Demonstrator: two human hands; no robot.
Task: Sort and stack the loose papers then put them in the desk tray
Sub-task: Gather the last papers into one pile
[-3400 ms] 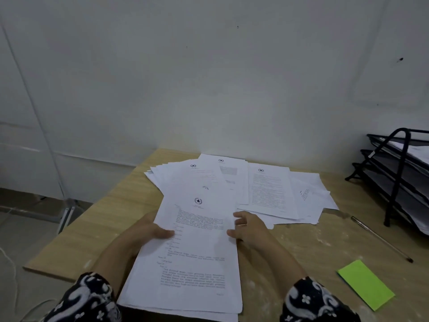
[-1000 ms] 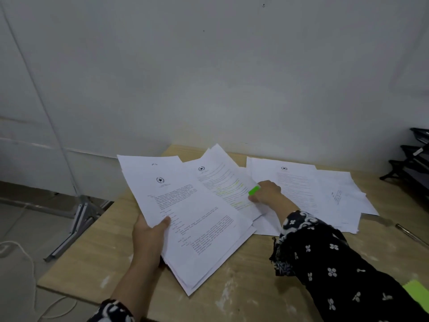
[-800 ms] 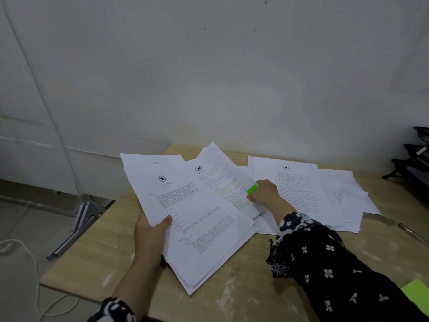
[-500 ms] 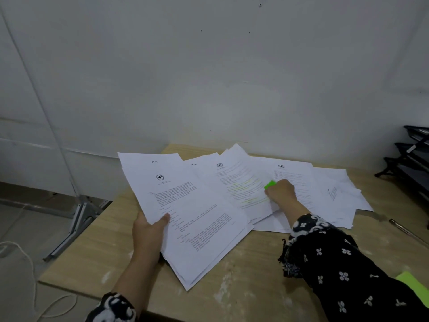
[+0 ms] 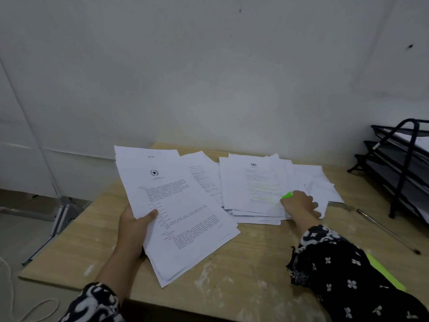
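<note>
Midway through the sorting by the look of it: the left hand (image 5: pixel 133 225) grips a gathered sheaf of white printed sheets (image 5: pixel 176 212), thumb curled over the near edge of the top page and the fingers hidden underneath, the sheaf tilted up off the pale wooden desk (image 5: pixel 250 256) with its lower corner close to the surface. Over to the right, a loose spread of white papers (image 5: pixel 260 189) lies fanned across the desk, unsquared, edges poking out on every side. The right hand (image 5: pixel 299 204) rests on the near right corner of that spread, fingers curled down onto the sheets, and a small bright green tab (image 5: pixel 287 195) shows at its fingertips; whether it is pinched or merely touched cannot be told. The black mesh stacked desk tray (image 5: pixel 399 163) stands well apart at the far right edge. So one bundle is collected, the spread is yet to be gathered and squared, and nothing held here has reached the tray
</note>
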